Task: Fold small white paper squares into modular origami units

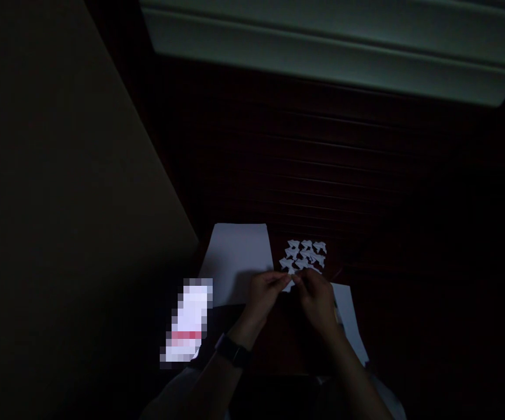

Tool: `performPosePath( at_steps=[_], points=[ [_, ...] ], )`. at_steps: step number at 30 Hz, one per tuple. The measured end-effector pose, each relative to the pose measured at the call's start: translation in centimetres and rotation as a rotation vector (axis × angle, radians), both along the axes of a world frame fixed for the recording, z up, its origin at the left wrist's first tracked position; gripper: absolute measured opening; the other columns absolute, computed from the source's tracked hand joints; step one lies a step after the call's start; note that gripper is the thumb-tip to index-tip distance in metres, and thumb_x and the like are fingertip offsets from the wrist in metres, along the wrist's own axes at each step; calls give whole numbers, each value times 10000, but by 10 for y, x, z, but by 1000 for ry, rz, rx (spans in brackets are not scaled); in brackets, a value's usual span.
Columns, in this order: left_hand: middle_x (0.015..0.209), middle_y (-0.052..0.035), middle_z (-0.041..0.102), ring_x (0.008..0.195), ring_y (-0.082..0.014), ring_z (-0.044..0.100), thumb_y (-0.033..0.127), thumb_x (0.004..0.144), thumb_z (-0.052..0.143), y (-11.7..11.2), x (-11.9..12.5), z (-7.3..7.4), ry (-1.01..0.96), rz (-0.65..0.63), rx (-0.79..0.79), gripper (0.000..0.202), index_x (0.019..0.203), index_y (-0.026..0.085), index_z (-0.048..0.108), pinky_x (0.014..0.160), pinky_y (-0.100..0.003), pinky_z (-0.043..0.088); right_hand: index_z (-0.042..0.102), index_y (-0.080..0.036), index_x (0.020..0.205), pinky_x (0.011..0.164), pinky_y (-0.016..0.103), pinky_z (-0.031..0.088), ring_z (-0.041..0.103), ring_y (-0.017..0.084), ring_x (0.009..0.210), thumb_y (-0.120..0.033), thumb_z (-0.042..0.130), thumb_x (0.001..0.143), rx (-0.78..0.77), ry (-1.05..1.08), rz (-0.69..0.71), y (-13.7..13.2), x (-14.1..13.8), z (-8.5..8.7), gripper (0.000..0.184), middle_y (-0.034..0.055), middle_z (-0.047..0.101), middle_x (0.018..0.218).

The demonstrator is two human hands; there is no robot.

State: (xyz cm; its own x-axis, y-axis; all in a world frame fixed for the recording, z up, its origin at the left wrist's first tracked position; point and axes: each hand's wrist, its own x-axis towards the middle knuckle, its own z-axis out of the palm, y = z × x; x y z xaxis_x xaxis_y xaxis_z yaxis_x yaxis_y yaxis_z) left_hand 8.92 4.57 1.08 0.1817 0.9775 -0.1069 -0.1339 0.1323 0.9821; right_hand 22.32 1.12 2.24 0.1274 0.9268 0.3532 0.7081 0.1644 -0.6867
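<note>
The scene is very dark. My left hand [265, 293] and my right hand [316, 296] meet low in the middle of the view, fingers pinched together on a small white paper piece [290, 281] held between them. A dark watch sits on my left wrist [233, 351]. Just beyond the hands lies a cluster of several small folded white paper shapes [305, 255] on the dark surface. A white paper sheet [239, 259] lies to the left of the hands, and another white sheet [349, 321] lies under my right forearm.
A blurred-out white object with a red band [189, 321] lies left of my left forearm. A dark slatted wooden surface [322, 169] stretches beyond the papers. A pale ledge [322, 46] runs along the top, and a plain wall [60, 204] fills the left.
</note>
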Motion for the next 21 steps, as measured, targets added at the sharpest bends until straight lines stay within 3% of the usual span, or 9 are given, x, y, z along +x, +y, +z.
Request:
performPosePath(
  at_steps=[8,13,21],
  points=[
    [823,-84,711,765,-196,638,342,674,687,-3,5,-5,-12,11,4,248,814,139,718,688,-287,483,533,-198,779,656,281,378,532,197,730,-238,439,869,2,-40,-36,1,-1,-5,136,54,585,757],
    [844,-100,713,774,-202,652,292,627,733,-1,5,-11,-56,-9,-72,264,830,125,707,724,-305,495,525,-199,774,645,277,371,533,195,715,-222,439,859,17,-51,-55,2,-1,-7,124,49,582,739],
    [770,-89,708,671,-164,644,215,572,773,-1,-1,-3,-82,-50,-189,316,854,108,681,616,-251,493,540,-193,754,618,274,371,533,190,689,-234,465,841,-13,-46,-50,4,1,-6,123,49,591,723]
  ],
)
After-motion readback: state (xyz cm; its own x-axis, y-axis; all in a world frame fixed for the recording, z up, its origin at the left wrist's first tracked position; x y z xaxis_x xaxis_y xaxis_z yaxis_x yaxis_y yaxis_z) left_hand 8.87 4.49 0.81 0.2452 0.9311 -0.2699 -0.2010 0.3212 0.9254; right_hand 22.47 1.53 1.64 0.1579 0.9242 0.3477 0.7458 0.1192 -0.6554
